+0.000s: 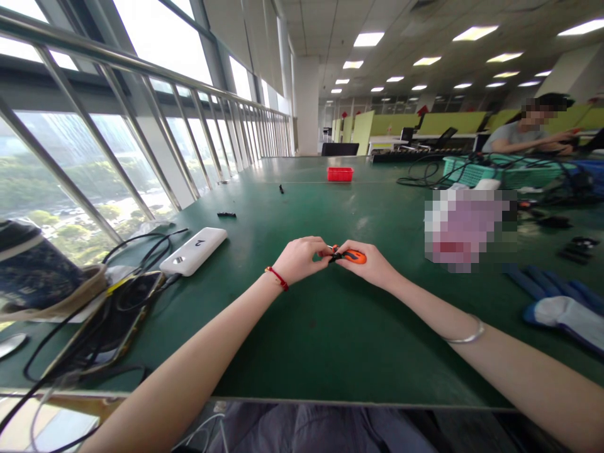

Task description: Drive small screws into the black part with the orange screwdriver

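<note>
My right hand (365, 261) is closed round a small pair of orange-and-black-handled pliers (355, 257), held just above the green table. Its dark head points left, towards my left hand (304, 257). There the thumb and fingers are pinched together at the dark tip. Whatever small piece lies between those fingertips is mostly hidden, so I cannot make it out. Both hands nearly touch in the middle of the view.
A white power bank (194, 251), cables and a phone (116, 324) lie left. Small black parts (226, 215) and a red bin (340, 174) are farther back. Right are a green basket (457, 170), blue-and-white gloves (561, 311) and a seated person (514, 135).
</note>
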